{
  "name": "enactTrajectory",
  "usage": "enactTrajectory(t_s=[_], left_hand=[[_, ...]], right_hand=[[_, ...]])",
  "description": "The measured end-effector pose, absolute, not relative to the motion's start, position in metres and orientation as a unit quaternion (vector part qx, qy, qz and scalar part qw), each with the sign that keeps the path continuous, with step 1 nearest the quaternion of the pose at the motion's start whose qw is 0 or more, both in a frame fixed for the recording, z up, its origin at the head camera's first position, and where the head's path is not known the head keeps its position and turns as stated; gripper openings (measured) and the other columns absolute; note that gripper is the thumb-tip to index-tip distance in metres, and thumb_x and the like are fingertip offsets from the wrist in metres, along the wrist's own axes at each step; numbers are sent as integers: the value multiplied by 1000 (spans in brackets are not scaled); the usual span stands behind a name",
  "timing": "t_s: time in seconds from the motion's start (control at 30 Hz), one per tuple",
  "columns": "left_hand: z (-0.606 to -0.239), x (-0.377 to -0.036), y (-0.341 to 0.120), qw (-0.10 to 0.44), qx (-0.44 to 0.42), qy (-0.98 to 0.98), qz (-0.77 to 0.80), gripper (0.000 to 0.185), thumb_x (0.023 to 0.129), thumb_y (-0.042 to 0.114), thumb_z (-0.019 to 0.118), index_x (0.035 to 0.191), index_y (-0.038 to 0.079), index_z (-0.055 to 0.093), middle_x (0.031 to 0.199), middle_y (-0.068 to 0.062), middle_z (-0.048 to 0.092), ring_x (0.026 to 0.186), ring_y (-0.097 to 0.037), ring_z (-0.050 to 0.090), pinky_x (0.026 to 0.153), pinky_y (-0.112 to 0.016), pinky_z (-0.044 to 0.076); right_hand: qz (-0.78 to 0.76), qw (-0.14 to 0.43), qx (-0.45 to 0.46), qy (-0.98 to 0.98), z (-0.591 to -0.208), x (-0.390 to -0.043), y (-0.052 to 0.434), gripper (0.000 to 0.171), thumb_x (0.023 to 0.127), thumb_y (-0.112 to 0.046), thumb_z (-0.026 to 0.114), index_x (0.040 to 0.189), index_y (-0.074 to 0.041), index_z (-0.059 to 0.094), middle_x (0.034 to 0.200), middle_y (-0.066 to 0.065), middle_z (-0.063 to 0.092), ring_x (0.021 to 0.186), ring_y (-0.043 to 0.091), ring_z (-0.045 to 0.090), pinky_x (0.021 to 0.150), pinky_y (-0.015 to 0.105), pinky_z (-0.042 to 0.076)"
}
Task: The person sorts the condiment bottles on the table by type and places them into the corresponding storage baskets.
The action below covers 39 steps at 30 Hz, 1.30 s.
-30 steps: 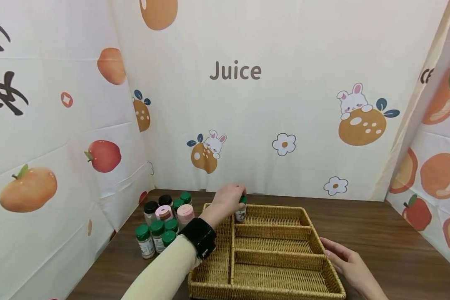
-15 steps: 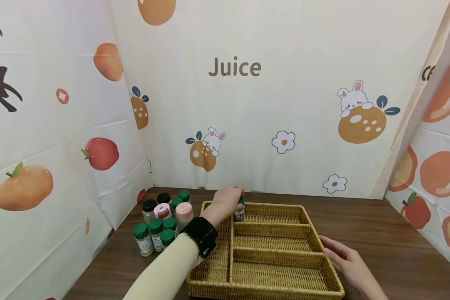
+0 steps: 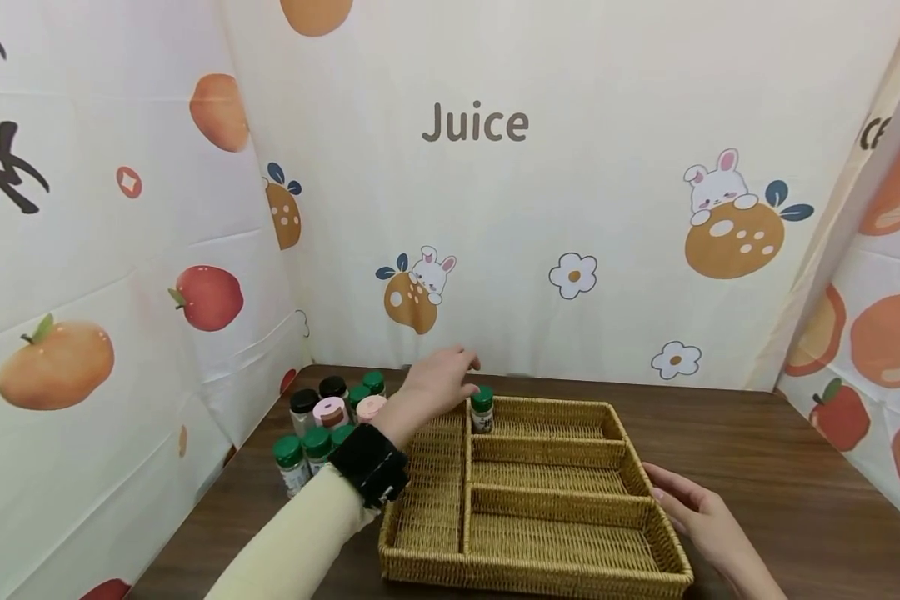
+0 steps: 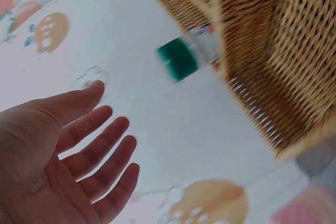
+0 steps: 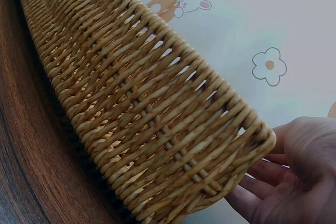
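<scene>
Plainly, a green-capped, white-labelled jar stands upright, left fingers apart, right fingers loosely against basket.

Booth walled with fruit-print cloth

Head camera looks forward and down; wrist cameras nearer, sharing basket

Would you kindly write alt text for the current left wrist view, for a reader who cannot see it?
An open left hand, palm showing, is at the lower left, apart from a green-capped jar set in a woven basket at the upper right. Behind them is a pale, fruit-printed backdrop.
</scene>
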<state>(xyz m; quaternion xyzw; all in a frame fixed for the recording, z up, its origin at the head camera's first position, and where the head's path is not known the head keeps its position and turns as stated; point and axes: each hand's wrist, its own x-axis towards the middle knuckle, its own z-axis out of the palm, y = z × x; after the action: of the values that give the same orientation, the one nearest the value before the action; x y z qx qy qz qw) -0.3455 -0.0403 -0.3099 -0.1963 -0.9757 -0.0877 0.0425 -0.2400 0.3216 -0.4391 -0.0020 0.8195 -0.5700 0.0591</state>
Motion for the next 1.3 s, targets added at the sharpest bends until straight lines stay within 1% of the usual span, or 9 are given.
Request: enactTrajectory(t_s=[0.27, 0.4, 0.47, 0.53, 0.6, 0.7, 0.9, 0.97, 1.3], left_hand=[[-264, -304, -89, 70, -193, -973, -105, 28, 96, 26, 67, 123, 19, 64, 123, 0, 66, 112, -19, 64, 91, -37, 54], [-251, -289, -112, 81, -183, -975, -96, 27, 96, 25, 68, 122, 19, 65, 123, 0, 66, 111, -20, 65, 89, -38, 55], [-251, -285, -127, 85, -176, -976, -98, 26, 96, 24, 69, 120, 18, 65, 122, -1, 68, 111, -21, 65, 90, -40, 55], [-253, -282, -144, 97, -172, -976, -95, 24, 95, 20, 69, 118, 15, 67, 118, -4, 69, 108, -23, 66, 91, -42, 54], [-256, -278, -160, 107, -168, -976, -93, 21, 93, 17, 70, 114, 11, 68, 111, -7, 70, 103, -25, 66, 89, -43, 55], [-261, -271, -180, 115, -161, -976, -88, 19, 91, 12, 72, 110, 7, 69, 105, -10, 71, 98, -26, 66, 87, -44, 55], [-277, -265, -201, 98, -149, -982, -65, 21, 88, 13, 75, 108, 6, 70, 100, -9, 71, 87, -21, 64, 80, -39, 56], [-285, -265, -208, 87, -145, -984, -62, 22, 88, 14, 76, 107, 6, 70, 99, -9, 71, 86, -20, 64, 78, -39, 56], [-335, -256, -242, -1, -90, -993, -71, 33, 86, 15, 77, 116, 7, 69, 114, -12, 67, 106, -29, 64, 89, -46, 54]], right_hand=[[-542, 60, -6, 838, -439, -245, 327, 62, 104, -32, 53, 152, 3, 34, 152, 21, 42, 99, -24, 49, 86, 20, 54], [-556, 72, -6, 828, -439, -243, 341, 59, 106, -29, 50, 153, 1, 33, 134, -16, 57, 98, -19, 55, 83, 21, 56], [-565, 76, -8, 821, -441, -242, 346, 53, 106, -27, 49, 153, -6, 38, 118, -33, 56, 97, -16, 58, 81, 21, 57], [-575, 79, -11, 814, -442, -242, 348, 47, 106, -25, 49, 151, -12, 42, 107, -42, 53, 97, -13, 61, 79, 22, 57], [-578, 81, -15, 812, -444, -243, 348, 44, 106, -24, 49, 149, -14, 45, 106, -42, 54, 96, -13, 61, 79, 22, 58], [-573, 84, -15, 815, -446, -246, 348, 50, 106, -26, 49, 151, -7, 41, 106, -43, 53, 96, -14, 60, 79, 22, 58], [-566, 102, 1, 818, -449, -249, 357, 49, 105, -34, 50, 152, -21, 39, 104, -46, 49, 95, -17, 58, 81, 24, 58], [-562, 107, -1, 820, -450, -250, 358, 52, 105, -35, 49, 153, -20, 37, 104, -46, 48, 95, -18, 57, 81, 23, 57], [-565, 126, -11, 816, -454, -262, 344, 58, 105, -36, 50, 155, -12, 34, 103, -46, 48, 95, -18, 57, 83, 25, 58]])
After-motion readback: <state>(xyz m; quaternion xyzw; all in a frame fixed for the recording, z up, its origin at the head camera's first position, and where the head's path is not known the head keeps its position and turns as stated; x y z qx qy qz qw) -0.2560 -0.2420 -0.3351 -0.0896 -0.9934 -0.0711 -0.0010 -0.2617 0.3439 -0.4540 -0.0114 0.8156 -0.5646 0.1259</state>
